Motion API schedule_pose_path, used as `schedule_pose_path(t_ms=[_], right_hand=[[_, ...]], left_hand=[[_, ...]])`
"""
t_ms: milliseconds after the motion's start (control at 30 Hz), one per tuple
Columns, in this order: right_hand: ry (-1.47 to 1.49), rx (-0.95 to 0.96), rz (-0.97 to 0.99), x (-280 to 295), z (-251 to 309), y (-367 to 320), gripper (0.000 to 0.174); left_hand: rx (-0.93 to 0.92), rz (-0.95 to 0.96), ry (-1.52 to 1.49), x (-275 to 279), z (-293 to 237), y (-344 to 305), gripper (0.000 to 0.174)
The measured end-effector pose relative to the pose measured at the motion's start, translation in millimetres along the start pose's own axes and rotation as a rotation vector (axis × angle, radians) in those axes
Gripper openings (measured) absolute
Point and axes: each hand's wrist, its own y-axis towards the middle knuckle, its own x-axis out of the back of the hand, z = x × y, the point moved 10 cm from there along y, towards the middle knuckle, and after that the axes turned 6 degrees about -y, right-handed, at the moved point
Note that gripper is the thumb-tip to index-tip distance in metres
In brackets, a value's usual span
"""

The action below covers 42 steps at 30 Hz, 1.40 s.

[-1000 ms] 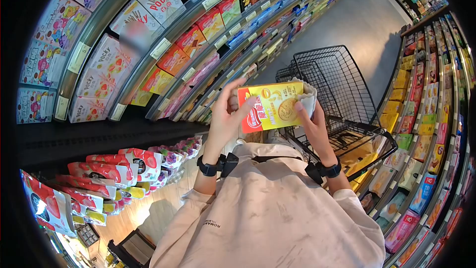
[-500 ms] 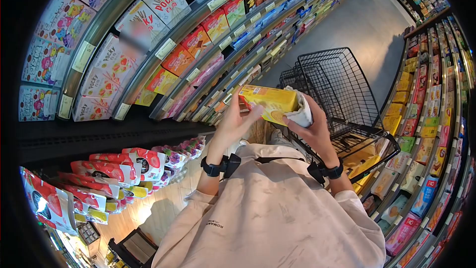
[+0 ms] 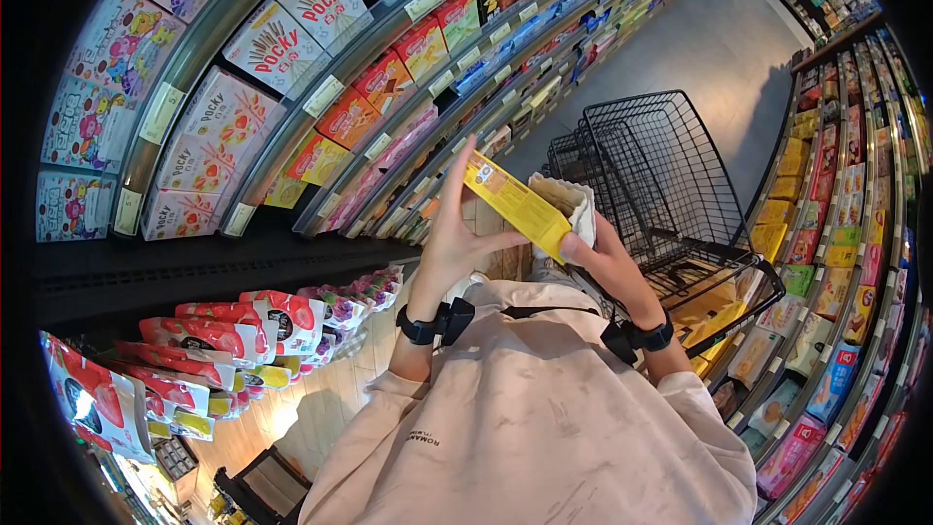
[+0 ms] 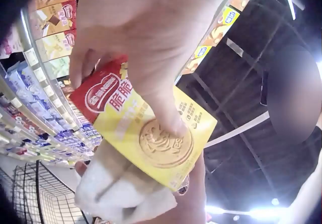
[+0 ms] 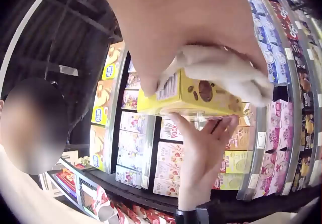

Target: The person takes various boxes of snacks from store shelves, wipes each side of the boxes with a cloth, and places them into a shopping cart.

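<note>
Red-and-white pouches (image 3: 209,340) near left, POCKY boxes (image 3: 214,131) beyond. Left hand (image 3: 449,233) grips yellow box (image 3: 520,206): thumb spread onto broad front, other fingers around red end. Box: bright yellow carton, red at one end, biscuit picture on front, narrow printed side up. Held in midair before pale shirt (image 3: 525,389), between both hands. Long axis slants far left to near right; red end points far left. Crumpled white wrap (image 3: 577,206) against its right part. Right hand (image 3: 614,274) pinches near-right corner, thumb on it, remaining fingers mostly hidden. Black cart (image 3: 671,97) far right.
</note>
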Motion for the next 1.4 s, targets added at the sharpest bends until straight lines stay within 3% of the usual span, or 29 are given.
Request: schedule_pose_path(t_ms=[233,300,433,600,700,1400], right_hand=[[0.385,-0.018,0.033,-1.0,-16.0,-4.4,0.069],[0.242,-0.021,-0.013,1.2,-1.8,-3.3,0.066],[0.246,-0.004,-0.033,4.4,-4.3,-2.9,0.064],[0.109,0.006,-0.164,13.1,1.7,-0.8,0.058],[0.087,0.002,-0.183,13.2,2.0,-0.4,0.055],[-0.004,-0.032,-0.235,14.6,5.1,-2.9,0.054]], left_hand=[[-0.083,-0.053,0.192,7.9,-29.4,-0.7,0.138],[-0.083,-0.045,0.140,6.5,-25.6,-1.1,0.138],[-0.092,-0.035,0.145,5.4,-24.2,-1.3,0.139],[0.027,0.001,0.014,2.3,-4.7,-2.1,0.139],[0.063,0.001,-0.007,2.7,-0.2,-3.5,0.133],[0.054,0.062,0.005,-2.5,12.1,-6.8,0.135]])
